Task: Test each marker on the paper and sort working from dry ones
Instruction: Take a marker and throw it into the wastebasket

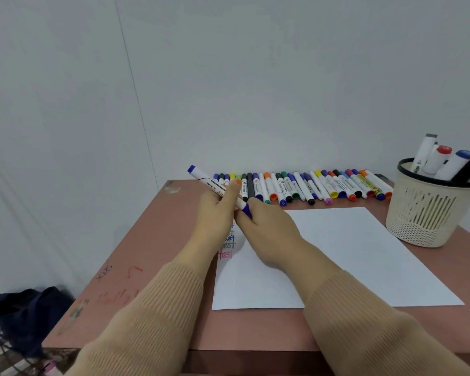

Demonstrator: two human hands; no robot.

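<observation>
both hands, l hand (215,211) + r hand (267,230), grip purple marker (204,181).

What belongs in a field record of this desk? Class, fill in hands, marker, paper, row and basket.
left hand: holds the marker by its barrel
right hand: grips the marker's purple near end
marker: white with purple ends, tilted above the table
paper: flat on the table
writing: "test" repeated at the paper's left edge
row: markers side by side along the table's far edge
basket: right of the paper, holds thicker markers
</observation>
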